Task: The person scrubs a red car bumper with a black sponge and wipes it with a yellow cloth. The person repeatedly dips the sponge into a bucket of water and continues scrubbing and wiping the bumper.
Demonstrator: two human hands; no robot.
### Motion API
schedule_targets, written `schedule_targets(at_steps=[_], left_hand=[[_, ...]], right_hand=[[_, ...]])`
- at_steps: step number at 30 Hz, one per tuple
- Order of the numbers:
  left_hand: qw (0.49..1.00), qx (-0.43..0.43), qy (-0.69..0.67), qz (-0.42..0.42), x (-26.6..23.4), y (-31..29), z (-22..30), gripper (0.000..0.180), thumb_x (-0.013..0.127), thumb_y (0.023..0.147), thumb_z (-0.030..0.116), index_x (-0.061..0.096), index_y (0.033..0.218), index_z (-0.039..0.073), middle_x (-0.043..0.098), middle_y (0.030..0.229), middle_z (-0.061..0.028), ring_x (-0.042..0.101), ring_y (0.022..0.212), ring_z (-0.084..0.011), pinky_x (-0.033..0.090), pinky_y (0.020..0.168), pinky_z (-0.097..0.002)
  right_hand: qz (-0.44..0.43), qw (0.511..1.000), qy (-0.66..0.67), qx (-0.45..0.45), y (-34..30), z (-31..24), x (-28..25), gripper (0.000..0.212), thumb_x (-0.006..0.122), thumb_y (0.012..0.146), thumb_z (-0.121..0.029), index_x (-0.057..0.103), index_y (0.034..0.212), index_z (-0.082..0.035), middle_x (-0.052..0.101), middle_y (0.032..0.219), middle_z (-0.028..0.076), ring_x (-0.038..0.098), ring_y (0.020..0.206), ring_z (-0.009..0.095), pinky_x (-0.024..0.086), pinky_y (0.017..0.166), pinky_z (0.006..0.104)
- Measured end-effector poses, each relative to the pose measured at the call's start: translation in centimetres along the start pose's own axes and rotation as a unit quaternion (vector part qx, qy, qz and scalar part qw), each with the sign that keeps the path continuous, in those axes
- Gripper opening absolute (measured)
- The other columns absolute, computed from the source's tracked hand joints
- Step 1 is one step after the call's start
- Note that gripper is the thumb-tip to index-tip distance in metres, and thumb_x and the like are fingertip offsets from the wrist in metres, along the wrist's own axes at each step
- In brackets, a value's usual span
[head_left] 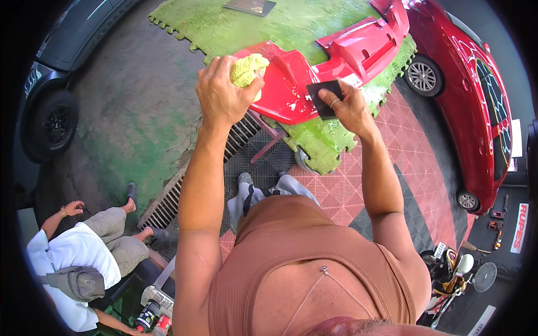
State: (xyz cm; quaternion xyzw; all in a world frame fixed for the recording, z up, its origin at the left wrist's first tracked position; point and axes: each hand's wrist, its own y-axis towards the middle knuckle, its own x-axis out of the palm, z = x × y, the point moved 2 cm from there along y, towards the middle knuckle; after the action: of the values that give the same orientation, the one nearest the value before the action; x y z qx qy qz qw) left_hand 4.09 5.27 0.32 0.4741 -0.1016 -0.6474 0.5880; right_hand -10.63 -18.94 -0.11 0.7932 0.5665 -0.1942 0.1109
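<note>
A glossy red car body panel (pixel 276 84) lies in front of me on green foam mats (pixel 221 27). Bunched in the fingers of my left hand (pixel 219 89) is a yellow cloth (pixel 246 70), held at the panel's left end. My right hand (pixel 350 109) grips a flat black square pad (pixel 325 99) between thumb and fingers, over the panel's near edge. A ring shows on that hand. Pale streaks and spots mark the red surface near the pad. The panel's long part (pixel 364 47) stretches away to the far right.
A red car (pixel 454 84) stands at right, a dark vehicle (pixel 73 39) at far left. Someone in a white shirt (pixel 84 252) sits at lower left beside bottles (pixel 148 313). A floor grate (pixel 179 185) runs left of my legs. A motorcycle (pixel 448 274) stands at lower right.
</note>
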Motion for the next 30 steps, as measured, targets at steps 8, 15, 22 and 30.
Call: schedule_targets(at_steps=[8, 15, 22, 30], left_hand=[[1.000, 0.007, 0.001, 0.008, 0.0, -0.2, 0.1, 0.045, 0.085, 0.068, 0.036, 0.065, 0.096, 0.006, 0.067, 0.089, -0.0117, 0.066, 0.084, -0.0346, 0.048, 0.080, -0.0472], [1.000, 0.010, -0.010, 0.000, 0.0, -0.2, 0.1, 0.040, 0.080, 0.076, 0.036, 0.065, 0.098, 0.006, 0.067, 0.095, -0.0122, 0.065, 0.087, -0.0374, 0.049, 0.080, -0.0465], [0.999, 0.028, -0.009, 0.018, 0.2, -0.7, -0.6, 0.046, 0.085, 0.066, 0.035, 0.064, 0.095, 0.006, 0.065, 0.087, -0.0113, 0.064, 0.081, -0.0348, 0.048, 0.078, -0.0465], [0.999, 0.032, -0.014, 0.007, -0.1, -0.7, -0.9, 0.048, 0.085, 0.066, 0.035, 0.063, 0.096, 0.005, 0.065, 0.088, -0.0113, 0.063, 0.082, -0.0349, 0.047, 0.079, -0.0463]], right_hand=[[0.102, 0.981, -0.166, 0.001, 0.7, -2.4, 4.1, 0.036, 0.079, 0.088, -0.030, 0.067, 0.104, 0.001, 0.071, 0.085, 0.023, 0.073, 0.083, 0.037, 0.054, 0.074, 0.0450], [0.172, 0.964, -0.196, -0.057, 5.4, -2.0, 5.6, 0.040, 0.082, 0.082, -0.033, 0.070, 0.100, 0.000, 0.071, 0.085, 0.023, 0.071, 0.083, 0.041, 0.054, 0.073, 0.0463], [0.167, 0.971, -0.169, -0.034, 4.8, -0.9, 6.4, 0.038, 0.081, 0.082, -0.033, 0.071, 0.098, 0.000, 0.072, 0.086, 0.024, 0.072, 0.083, 0.040, 0.055, 0.076, 0.0457], [0.150, 0.971, -0.185, -0.028, 5.7, -2.6, 6.7, 0.039, 0.079, 0.083, -0.037, 0.073, 0.101, -0.004, 0.073, 0.086, 0.023, 0.072, 0.082, 0.041, 0.055, 0.075, 0.0475]])
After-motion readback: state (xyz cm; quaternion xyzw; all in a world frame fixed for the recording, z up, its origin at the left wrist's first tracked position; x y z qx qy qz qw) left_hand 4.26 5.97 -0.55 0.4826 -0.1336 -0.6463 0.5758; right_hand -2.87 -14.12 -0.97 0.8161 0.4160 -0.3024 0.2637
